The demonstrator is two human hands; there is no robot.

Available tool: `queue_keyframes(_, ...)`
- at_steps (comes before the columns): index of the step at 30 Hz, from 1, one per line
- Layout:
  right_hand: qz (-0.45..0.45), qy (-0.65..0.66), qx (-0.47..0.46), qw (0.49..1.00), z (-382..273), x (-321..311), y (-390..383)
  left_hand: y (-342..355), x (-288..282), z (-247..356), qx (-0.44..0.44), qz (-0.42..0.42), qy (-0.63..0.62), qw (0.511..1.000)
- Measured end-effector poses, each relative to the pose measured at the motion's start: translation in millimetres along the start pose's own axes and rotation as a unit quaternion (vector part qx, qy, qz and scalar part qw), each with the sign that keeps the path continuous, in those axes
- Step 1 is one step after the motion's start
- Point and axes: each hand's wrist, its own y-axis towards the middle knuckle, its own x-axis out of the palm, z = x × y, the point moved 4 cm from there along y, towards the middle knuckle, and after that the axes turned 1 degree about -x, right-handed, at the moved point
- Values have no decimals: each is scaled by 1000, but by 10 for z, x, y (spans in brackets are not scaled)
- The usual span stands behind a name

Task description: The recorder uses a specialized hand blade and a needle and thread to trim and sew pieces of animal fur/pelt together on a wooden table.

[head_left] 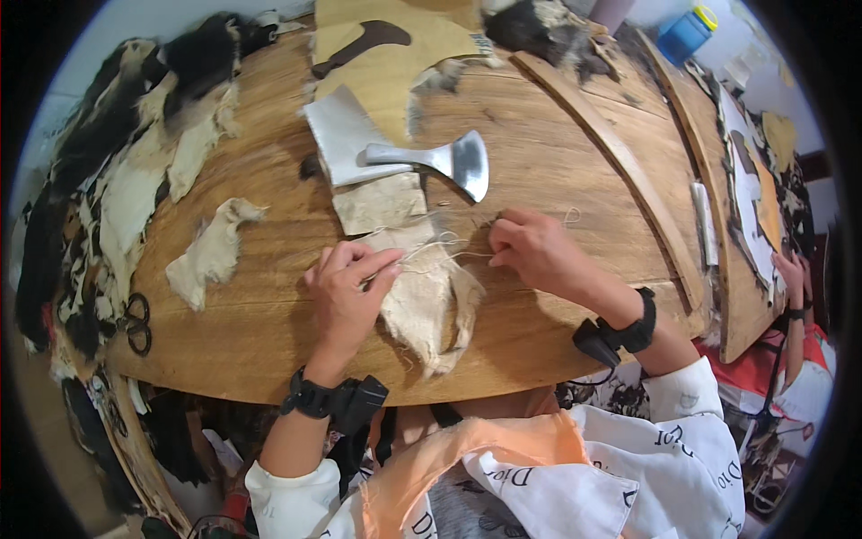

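Note:
My left hand (346, 287) pinches a pale thread (440, 242) over a ragged cream hide piece (422, 319). My right hand (525, 247), fingers curled, grips the same thread to the right of that piece, near a small loose loop. Just beyond lie a square cream piece (377, 202), a white sheet (337, 130) and, across them, a metal tool (467, 166) with a wide flared head. Each wrist has a black strapped device.
Black-and-white fur hides (117, 207) line the left, with black scissors (137, 323) and a small scrap (211, 256). Yellow sheet (368, 81) with dark blade tool (377, 34) lies behind. Wooden strips (611, 153), blue jar (682, 36) stand right; another person's hand (788, 269) is at far right.

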Motion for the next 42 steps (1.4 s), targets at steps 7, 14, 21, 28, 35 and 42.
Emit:
queue_keyframes(7, 25, -91, -10, 995, -98, -113, -139, -21, 5, -12, 5, 9, 13, 1000)
queue_keyframes(14, -17, 217, -24, 976, -684, -455, -143, -10, -2, 16, 14, 6, 20, 1000)
queue_keyframes(21, -20, 311, -114, 944, -845, -525, -157, -4, 3, 12, 12, 7, 18, 1000)
queue_keyframes(28, -28, 358, -177, 916, -982, -599, -123, -32, -10, -13, 8, 13, 17, 1000)
queue_keyframes(35, -14, 212, -105, 971, -875, -271, 190, -23, -107, 182, 54, 55, 44, 996)
queue_keyframes(42, -32, 145, -43, 988, -540, 247, 229, -36, -105, 185, -90, 43, -192, 976)
